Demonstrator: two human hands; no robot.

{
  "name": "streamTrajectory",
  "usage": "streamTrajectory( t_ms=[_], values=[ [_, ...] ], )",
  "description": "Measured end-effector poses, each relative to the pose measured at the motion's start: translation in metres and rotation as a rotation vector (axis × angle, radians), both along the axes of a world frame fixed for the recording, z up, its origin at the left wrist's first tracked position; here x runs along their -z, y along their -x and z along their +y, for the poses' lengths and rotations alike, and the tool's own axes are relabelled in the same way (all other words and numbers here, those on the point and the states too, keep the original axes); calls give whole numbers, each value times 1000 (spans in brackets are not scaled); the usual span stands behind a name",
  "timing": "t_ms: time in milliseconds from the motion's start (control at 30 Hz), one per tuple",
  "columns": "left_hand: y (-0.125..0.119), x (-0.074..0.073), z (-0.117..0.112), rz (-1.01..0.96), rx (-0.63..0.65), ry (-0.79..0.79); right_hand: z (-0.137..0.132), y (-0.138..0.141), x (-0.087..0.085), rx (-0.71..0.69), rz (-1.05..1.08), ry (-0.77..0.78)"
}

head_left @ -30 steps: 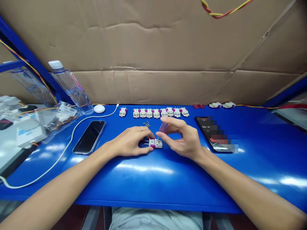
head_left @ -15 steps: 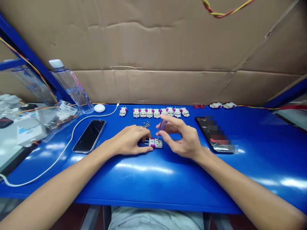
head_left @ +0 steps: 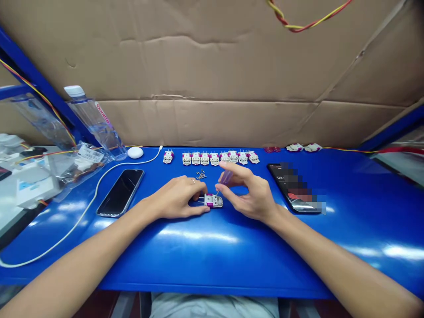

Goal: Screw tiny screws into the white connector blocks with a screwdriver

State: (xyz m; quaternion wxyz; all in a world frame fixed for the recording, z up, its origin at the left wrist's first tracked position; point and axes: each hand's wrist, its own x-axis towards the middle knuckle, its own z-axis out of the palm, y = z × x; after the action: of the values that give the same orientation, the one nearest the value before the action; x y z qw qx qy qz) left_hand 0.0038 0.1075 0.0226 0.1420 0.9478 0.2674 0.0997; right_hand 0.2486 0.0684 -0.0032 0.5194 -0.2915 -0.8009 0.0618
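Note:
A small white and magenta plug part lies on the blue table. My left hand is closed on its left end and pins it flat. My right hand pinches a small screwdriver with a clear purple handle, its tip down on the part. A row of several like plug parts stands behind the hands, with a little heap of tiny screws just in front of that row.
A dark phone and a white cable lie at the left, another phone at the right. A plastic bottle, a white puck and bags sit at the back left. Cardboard walls the back.
The hands stay on the part; my right fingers have shifted slightly around the screwdriver handle. The view has tilted a little.

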Motion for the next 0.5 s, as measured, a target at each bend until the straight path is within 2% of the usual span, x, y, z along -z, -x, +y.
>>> streamTrajectory(
  t_ms=[133, 300, 500],
  values=[
    [0, -1, 0, 15, 1, -12, 0, -2, 1, -36, -21, 96],
    [0, -2, -1, 22, 0, -11, 0, -4, 3, -3, -9, 57],
    [-1, -2, -1, 31, -1, 1, 0, -6, 4, -35, -42, 115]
  ],
)
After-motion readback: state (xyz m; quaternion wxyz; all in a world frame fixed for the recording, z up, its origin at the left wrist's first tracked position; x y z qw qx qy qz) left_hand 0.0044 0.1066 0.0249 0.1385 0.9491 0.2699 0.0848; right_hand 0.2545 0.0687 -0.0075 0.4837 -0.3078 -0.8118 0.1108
